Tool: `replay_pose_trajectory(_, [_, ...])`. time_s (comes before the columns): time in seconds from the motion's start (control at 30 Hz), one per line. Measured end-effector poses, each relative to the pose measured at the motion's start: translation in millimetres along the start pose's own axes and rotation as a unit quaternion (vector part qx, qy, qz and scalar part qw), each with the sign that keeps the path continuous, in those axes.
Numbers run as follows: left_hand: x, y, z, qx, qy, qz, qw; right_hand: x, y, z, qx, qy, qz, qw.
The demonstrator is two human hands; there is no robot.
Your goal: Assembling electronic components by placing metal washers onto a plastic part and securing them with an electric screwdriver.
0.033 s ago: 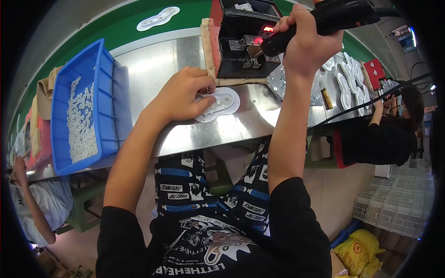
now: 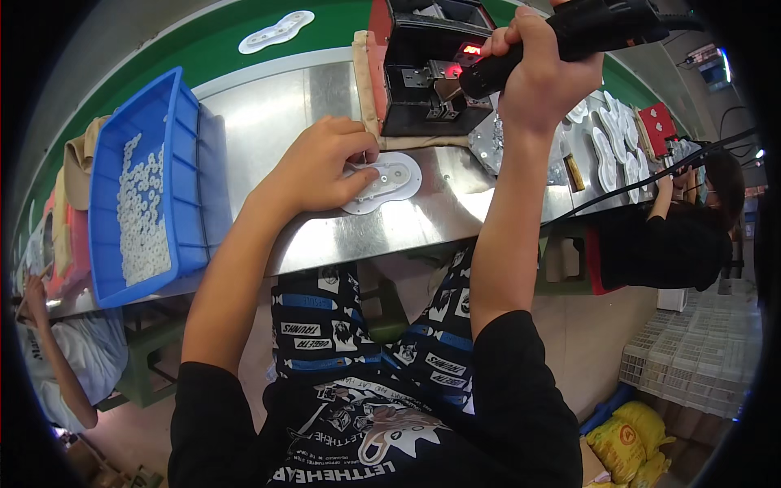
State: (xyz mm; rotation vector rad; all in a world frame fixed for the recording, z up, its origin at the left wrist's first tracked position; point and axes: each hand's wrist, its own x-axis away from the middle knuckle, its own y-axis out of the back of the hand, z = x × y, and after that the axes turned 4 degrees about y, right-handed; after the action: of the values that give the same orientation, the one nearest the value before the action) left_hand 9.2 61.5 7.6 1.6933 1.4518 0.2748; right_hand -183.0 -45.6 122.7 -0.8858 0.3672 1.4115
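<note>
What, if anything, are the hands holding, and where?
The right hand grips a black power tool around its mid-body. The left hand touches a white plate at its left end; whether it grips is unclear.

A shiny metal worktop [image 2: 256, 110] runs across the frame below a green strip [image 2: 207, 57] at upper left, light glaring off its surface (a bright lamp [image 2: 725, 65] glows at upper right). A green stool [image 2: 143, 366] stands at lower left; pale plastic crates [image 2: 683, 354] rest on the tan floor [image 2: 586, 346] at lower right.
</note>
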Motion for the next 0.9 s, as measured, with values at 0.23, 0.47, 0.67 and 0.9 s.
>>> replay_pose_trajectory(0.23, [1, 1, 0, -0.012, 0.001, -0.006, 1.0, 10, -6, 11, -0.072, -0.05, 0.173, 0.981])
replay_pose_trajectory(0.47, [3, 1, 13, -0.033, -0.036, -0.035, 0.998, 52, -22, 34, -0.138, -0.125, 0.145, 0.972])
replay_pose_trajectory(0.67, [3, -1, 18, -0.008, -0.039, -0.044, 0.998, 77, -22, 17, -0.191, -0.177, 0.175, 0.949])
replay_pose_trajectory(0.9, [6, 0, 18, -0.011, -0.024, -0.041, 0.999, 90, -27, 14, -0.148, -0.204, 0.159, 0.955])
